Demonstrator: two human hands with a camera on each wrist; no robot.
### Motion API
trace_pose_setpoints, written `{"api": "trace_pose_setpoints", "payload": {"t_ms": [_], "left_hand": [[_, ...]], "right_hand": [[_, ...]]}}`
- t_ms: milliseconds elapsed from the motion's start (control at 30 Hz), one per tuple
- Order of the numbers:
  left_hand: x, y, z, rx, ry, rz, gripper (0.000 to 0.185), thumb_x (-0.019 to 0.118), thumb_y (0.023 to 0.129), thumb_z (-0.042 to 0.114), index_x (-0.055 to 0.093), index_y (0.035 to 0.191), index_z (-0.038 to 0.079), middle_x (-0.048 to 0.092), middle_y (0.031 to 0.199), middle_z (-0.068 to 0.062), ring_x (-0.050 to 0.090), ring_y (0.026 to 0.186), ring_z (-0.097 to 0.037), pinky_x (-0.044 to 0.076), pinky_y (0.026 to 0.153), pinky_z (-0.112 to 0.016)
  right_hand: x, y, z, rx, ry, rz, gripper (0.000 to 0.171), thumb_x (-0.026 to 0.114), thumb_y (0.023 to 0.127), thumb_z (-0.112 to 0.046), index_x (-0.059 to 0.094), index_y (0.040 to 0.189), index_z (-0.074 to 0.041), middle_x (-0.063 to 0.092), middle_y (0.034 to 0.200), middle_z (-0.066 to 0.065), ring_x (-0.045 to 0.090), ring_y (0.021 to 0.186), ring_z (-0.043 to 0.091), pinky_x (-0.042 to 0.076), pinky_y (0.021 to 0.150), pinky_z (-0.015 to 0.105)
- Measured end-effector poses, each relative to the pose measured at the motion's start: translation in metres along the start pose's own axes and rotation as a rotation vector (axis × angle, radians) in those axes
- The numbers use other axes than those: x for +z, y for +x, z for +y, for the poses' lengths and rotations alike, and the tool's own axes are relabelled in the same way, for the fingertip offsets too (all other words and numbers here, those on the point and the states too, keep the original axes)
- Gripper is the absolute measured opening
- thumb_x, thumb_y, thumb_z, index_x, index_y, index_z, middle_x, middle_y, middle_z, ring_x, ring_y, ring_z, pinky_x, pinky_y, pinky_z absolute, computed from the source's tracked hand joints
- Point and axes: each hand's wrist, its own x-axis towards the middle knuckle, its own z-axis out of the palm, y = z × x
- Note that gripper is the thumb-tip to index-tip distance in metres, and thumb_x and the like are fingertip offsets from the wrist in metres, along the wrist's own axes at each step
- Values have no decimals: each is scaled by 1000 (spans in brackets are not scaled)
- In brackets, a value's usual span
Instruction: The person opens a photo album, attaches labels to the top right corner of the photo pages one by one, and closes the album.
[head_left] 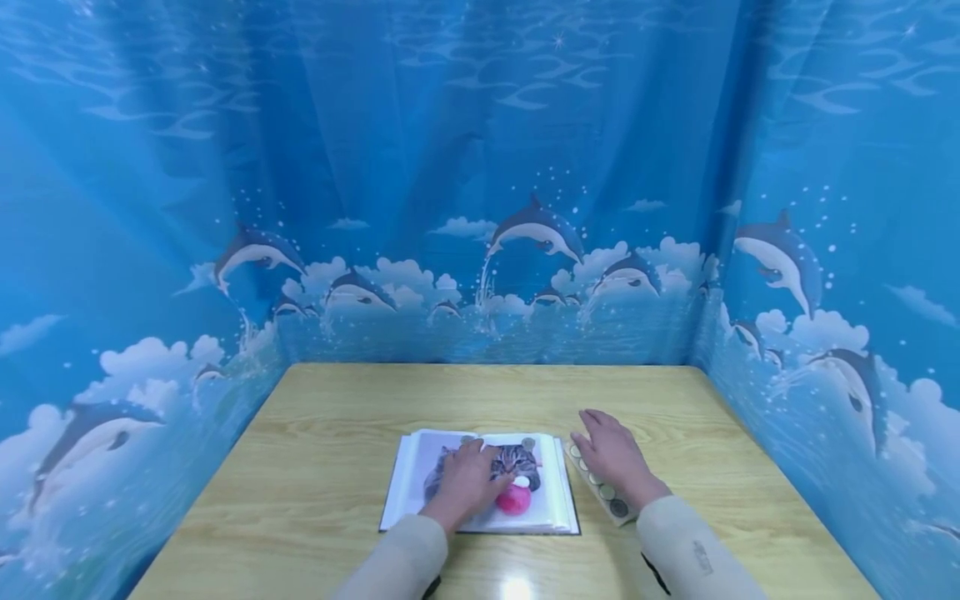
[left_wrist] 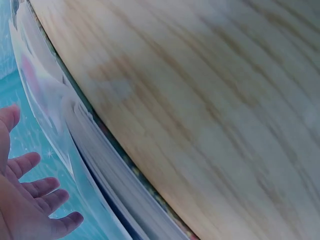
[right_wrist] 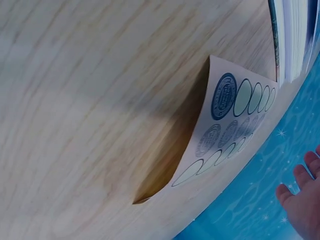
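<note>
An album [head_left: 408, 500] lies spread on the table, showing a tabby cat picture with a pink ball [head_left: 514, 500]. Round stickers [head_left: 528, 444] sit along the top of its pages. Over the middle of the cat picture is my left hand [head_left: 467, 483], fingers spread and holding nothing; whether it touches the page, I cannot tell. To the album's right lies a sticker sheet [right_wrist: 220, 135] with dark round seals and pale blank circles, its near edge curled up off the wood. My right hand [head_left: 617, 457] is above this sheet, fingers loosely extended, covering part of it in the head view.
The wood-grain table [head_left: 322, 442] extends behind and to both sides of the album. A blue dolphin-print curtain [head_left: 420, 183] hangs along the table's back and sides. The album's thick stack of pages [left_wrist: 110, 165] shows at its edge in the left wrist view.
</note>
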Motion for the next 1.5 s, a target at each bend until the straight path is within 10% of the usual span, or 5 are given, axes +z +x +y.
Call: {"api": "trace_pose_setpoints", "payload": {"t_ms": [933, 1500], "left_hand": [[2, -6, -2, -46, -3, -21, 74, 69, 86, 55, 51, 144, 11, 42, 150, -19, 36, 140, -39, 21, 116, -61], [4, -11, 5, 100, 10, -54, 80, 75, 78, 59, 55, 140, 13, 46, 147, -17, 44, 134, -37, 34, 111, -56]], "right_hand": [[37, -26, -8, -97, 31, -1, 44, 56, 101, -23, 55, 136, 4, 52, 139, 24, 45, 131, 42, 33, 109, 60], [48, -33, -16, -177, -6, -29, 48, 59, 98, -26, 55, 136, 2, 51, 141, 22, 44, 133, 41, 31, 111, 59]]}}
